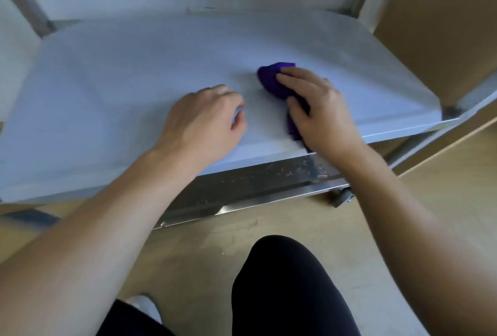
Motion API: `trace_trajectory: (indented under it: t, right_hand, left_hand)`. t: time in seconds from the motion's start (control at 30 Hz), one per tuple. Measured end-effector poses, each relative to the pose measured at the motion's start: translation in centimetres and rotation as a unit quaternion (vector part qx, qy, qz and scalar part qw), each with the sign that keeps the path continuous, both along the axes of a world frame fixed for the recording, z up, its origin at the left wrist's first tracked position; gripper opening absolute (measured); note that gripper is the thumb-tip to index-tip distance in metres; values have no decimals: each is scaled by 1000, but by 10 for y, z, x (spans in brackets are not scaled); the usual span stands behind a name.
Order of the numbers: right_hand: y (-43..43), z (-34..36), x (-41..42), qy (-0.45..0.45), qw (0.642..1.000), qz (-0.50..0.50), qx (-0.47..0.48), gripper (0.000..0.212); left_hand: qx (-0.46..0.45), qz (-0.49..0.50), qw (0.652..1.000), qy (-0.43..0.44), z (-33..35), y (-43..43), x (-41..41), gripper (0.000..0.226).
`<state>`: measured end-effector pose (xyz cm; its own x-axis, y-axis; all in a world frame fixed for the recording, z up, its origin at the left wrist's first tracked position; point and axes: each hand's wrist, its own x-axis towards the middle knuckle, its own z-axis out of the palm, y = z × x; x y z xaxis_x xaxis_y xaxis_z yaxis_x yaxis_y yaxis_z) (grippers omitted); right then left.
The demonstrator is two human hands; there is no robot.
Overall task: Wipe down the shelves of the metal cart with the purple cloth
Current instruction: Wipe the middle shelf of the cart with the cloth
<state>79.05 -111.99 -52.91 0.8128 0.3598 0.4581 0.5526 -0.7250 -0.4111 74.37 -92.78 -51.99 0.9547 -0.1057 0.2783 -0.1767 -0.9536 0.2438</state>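
Pressed flat under your right hand (317, 109), the bunched purple cloth (277, 80) sits on the pale grey metal cart shelf (121, 72), right of centre and toward the front edge, fingers spread over it and thumb hooked round its near side. Your left hand (204, 123) rests beside it on the shelf, fingers loosely curled, holding nothing, just apart from the cloth. Below the front edge shows a lower steel shelf (258, 182), speckled with droplets, and a grey caster wheel (343, 197) on the tan floor (269, 225).
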Motion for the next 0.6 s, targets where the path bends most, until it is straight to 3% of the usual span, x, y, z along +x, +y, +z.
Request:
trace_trajectory:
  t: [0.2, 0.4, 0.6]
  right_hand:
    - [87, -8, -58, 10, 991, 125, 47, 41]
    - [139, -18, -108, 32, 968, 223, 115, 40]
    - [179, -39, -160, 65, 926, 329, 174, 39]
  left_hand:
    - [50, 85, 995, 2, 16, 64, -38, 24]
    - [23, 150, 988, -20, 23, 117, -106, 19]
    - [-9, 289, 957, -3, 12, 133, -194, 21]
